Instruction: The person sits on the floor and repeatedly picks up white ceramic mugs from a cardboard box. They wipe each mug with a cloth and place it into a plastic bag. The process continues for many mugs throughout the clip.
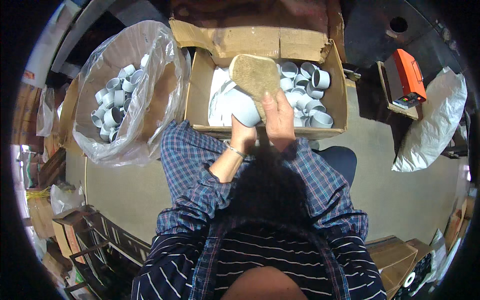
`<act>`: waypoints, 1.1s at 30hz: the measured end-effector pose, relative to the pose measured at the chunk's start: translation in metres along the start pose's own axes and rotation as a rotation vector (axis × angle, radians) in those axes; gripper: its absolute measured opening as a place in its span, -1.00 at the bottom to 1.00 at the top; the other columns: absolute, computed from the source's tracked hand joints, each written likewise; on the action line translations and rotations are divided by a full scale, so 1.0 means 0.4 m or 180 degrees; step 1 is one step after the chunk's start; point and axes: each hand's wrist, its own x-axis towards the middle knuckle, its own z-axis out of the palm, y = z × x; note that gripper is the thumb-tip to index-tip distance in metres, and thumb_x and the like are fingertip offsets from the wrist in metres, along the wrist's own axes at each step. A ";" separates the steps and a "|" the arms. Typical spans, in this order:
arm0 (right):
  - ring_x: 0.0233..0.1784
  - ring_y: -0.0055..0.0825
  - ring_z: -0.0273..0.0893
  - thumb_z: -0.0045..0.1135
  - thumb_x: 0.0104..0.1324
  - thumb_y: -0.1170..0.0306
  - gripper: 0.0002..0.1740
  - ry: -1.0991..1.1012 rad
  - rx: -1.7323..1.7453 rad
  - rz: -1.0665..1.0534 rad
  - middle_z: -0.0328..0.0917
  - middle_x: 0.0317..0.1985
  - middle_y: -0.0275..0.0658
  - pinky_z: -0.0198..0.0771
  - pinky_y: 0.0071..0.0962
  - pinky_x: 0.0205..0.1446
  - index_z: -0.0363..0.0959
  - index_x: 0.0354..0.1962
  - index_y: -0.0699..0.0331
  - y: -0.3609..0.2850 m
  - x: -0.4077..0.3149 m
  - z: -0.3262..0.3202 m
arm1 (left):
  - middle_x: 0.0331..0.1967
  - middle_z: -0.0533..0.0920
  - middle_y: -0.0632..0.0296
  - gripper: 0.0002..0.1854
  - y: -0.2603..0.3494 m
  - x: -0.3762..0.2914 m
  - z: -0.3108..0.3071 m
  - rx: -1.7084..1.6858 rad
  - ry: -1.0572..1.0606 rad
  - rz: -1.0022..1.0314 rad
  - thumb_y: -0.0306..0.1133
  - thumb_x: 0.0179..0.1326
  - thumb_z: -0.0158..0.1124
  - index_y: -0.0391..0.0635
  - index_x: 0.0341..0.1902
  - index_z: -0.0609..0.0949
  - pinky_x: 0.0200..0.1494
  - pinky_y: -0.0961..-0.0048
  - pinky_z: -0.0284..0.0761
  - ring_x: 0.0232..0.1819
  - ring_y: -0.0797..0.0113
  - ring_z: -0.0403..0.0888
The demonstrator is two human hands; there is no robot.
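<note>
My left hand (243, 131) holds a smooth light grey rounded piece (243, 108), probably one of the plastic fittings, over the near side of an open cardboard box (339, 108). In my right hand (278, 122) is a tan fuzzy pad (255, 73) with a pale edge, its narrow end under my thumb. Pad and grey piece overlap in view; whether they touch I cannot tell. Several grey cup-shaped plastic fittings (321, 79) lie jumbled on the box's right side. White sheet material (218, 107) fills part of its left side.
Left stands a carton lined with a clear plastic bag (150, 123), with several grey fittings (112, 117) inside. An orange machine (408, 77) with a handle rests on a board at right, beside a silvery sack (431, 127). A black metal rack (108, 255) stands at lower left; cartons (393, 255) lie lower right.
</note>
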 end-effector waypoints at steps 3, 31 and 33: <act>0.03 -0.50 0.41 -0.15 0.46 0.33 -0.60 0.0184 0.0321 0.0225 0.49 -0.02 -0.18 0.33 -0.50 0.10 0.31 0.12 0.43 -0.014 0.002 -0.001 | 0.04 0.53 0.15 -0.63 -0.017 -0.023 -0.004 0.1258 -0.0419 0.0965 -0.58 0.24 0.04 -0.25 0.15 0.44 0.10 0.43 0.38 0.05 0.31 0.47; -0.09 -0.53 0.39 -0.25 0.50 0.23 -0.59 0.0181 0.0283 0.0087 0.50 -0.16 -0.20 0.31 -0.53 0.01 0.35 0.03 0.41 0.007 -0.020 0.001 | -0.10 0.62 0.14 -0.66 0.179 0.043 -0.101 0.2241 -0.0314 0.0799 -0.52 0.15 0.19 -0.26 0.04 0.51 0.02 0.38 0.45 -0.04 0.31 0.55; -0.02 -0.48 0.38 -0.33 0.52 0.22 -0.56 0.0537 0.0413 0.0049 0.49 -0.10 -0.17 0.30 -0.49 0.06 0.31 0.07 0.42 0.029 -0.037 0.032 | -0.08 0.62 0.09 -0.60 0.163 0.024 -0.077 0.2446 -0.0201 0.1063 -0.43 0.10 0.27 -0.27 0.04 0.50 0.02 0.39 0.43 -0.02 0.31 0.55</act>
